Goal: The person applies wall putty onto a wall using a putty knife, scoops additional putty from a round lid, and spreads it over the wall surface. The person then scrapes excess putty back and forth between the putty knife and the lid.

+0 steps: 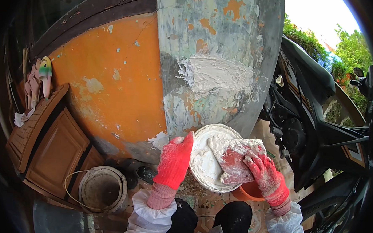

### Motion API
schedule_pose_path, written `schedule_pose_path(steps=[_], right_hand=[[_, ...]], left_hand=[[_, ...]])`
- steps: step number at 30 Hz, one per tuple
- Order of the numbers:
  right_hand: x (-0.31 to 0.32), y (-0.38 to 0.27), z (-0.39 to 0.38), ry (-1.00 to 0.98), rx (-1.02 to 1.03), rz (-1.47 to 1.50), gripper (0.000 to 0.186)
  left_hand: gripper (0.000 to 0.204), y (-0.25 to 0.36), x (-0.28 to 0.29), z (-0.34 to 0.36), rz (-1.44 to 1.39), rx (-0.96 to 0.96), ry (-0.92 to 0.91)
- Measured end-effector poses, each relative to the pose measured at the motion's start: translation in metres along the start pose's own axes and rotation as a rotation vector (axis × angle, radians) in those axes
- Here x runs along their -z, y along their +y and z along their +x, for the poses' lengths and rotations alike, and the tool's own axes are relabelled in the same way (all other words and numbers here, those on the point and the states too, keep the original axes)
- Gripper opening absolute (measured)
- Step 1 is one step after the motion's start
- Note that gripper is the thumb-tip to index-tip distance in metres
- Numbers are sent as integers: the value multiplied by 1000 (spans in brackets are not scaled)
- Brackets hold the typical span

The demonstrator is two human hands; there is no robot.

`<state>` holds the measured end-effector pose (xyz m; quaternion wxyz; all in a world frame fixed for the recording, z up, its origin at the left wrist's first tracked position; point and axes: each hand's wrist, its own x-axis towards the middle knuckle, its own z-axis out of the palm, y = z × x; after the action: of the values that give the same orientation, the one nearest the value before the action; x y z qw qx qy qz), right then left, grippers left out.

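Note:
My left hand [175, 161], in a red knit work glove, grips the left rim of a round white tub [195, 176]. White paste [202, 153] lies inside the tub and is smeared over its rim. My right hand [269, 180], gloved the same way and dusted white, is closed on a flat red spreader [236, 162] caked with white paste. The spreader lies over the right part of the tub. Beyond the tub stands a grey, patchy wall column [178, 40] bearing a thick, rough patch of white paste [220, 74].
An orange wall [116, 79] with peeling paint adjoins the column. A black motorcycle [304, 122] stands close on the right. At the left are a brown wooden cabinet [58, 141] and a dirty bucket [119, 193] with a wire handle. Under the tub, an orange container [250, 191] partly shows.

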<state>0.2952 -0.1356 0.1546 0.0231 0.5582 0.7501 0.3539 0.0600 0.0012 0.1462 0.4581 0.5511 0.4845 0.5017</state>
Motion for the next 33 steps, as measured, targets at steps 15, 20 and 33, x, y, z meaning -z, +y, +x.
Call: schedule_pose_path(steps=[15,20,33], right_hand=[[-9,4,-14,97,-118,359,46],[-21,0,-12,19,-63,274,52],[0,-3,-25,103,-185,578,55]], left_hand=[[48,5,-5,20,109,41,-135],[48,15,-18,17,239,41,-211],[43,-5,-20,28,-47,120,-106]])
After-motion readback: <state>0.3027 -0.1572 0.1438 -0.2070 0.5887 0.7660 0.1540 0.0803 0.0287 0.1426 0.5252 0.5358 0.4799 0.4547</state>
